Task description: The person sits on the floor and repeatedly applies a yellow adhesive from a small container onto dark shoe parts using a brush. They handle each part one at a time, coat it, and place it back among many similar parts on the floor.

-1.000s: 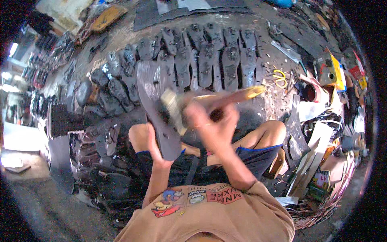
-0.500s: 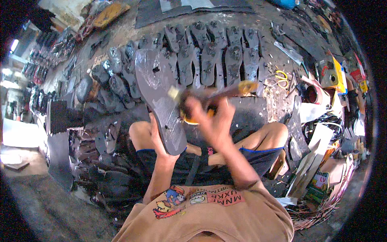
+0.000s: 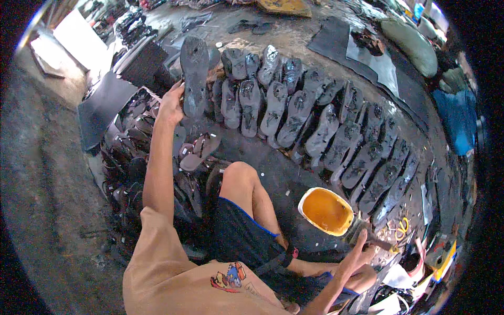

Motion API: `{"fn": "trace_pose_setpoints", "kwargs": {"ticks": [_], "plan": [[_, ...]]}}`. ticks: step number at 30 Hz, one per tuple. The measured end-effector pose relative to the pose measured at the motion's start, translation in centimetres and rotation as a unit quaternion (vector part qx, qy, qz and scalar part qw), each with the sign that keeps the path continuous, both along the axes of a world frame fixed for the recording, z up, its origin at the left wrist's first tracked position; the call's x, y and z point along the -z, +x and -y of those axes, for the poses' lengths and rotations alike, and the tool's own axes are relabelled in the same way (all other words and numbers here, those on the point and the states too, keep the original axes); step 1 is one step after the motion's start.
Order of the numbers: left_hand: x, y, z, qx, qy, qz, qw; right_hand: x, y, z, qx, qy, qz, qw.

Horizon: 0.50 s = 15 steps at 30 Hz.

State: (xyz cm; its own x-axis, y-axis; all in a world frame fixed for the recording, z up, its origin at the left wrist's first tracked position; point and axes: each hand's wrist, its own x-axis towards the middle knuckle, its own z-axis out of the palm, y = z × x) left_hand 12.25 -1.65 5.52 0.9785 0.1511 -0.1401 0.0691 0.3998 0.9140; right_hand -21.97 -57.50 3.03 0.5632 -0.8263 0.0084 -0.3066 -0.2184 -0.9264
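At the far left, my left hand [image 3: 173, 102] grips the edge of a dark shoe sole [image 3: 195, 81] near its narrow end. The sole stands at the left end of rows of similar dark soles [image 3: 275, 110]; whether it rests on anything cannot be told. My right hand [image 3: 357, 257] is closed around a brush [image 3: 380, 242], low at the right. The brush's dark head is beside the rim of a tub [image 3: 344, 232] of amber, glue-like liquid, in front of my bent knee.
Dark strapped sandals [image 3: 199, 152] lie in a heap inside my left arm. Yellow-handled scissors [image 3: 402, 229] lie on the floor at the right among scraps. Black sheets [image 3: 328, 42] are spread at the back, and a blue cloth [image 3: 457, 118] lies far right.
The view has swung left. My left hand has carried the sole away from in front of me to the far left. The brush has left the sole and is now beside the tub.
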Motion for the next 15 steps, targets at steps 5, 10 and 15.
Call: {"fn": "trace_pose_setpoints", "kwargs": {"ticks": [5,10,15], "plan": [[13.5,7.1,-7.9,-0.053,-0.109,-0.213,0.969,3.0,3.0,-0.5,-0.046,-0.065,-0.001,0.997],[12.6,8.5,-2.0,-0.094,0.397,-0.204,0.890,1.3,2.4,2.7,0.053,0.009,-0.038,0.998],[8.4,-10.3,2.4,0.103,0.711,-0.057,0.694,-2.5,1.7,1.2,0.120,-0.315,-0.358,0.871]]}}
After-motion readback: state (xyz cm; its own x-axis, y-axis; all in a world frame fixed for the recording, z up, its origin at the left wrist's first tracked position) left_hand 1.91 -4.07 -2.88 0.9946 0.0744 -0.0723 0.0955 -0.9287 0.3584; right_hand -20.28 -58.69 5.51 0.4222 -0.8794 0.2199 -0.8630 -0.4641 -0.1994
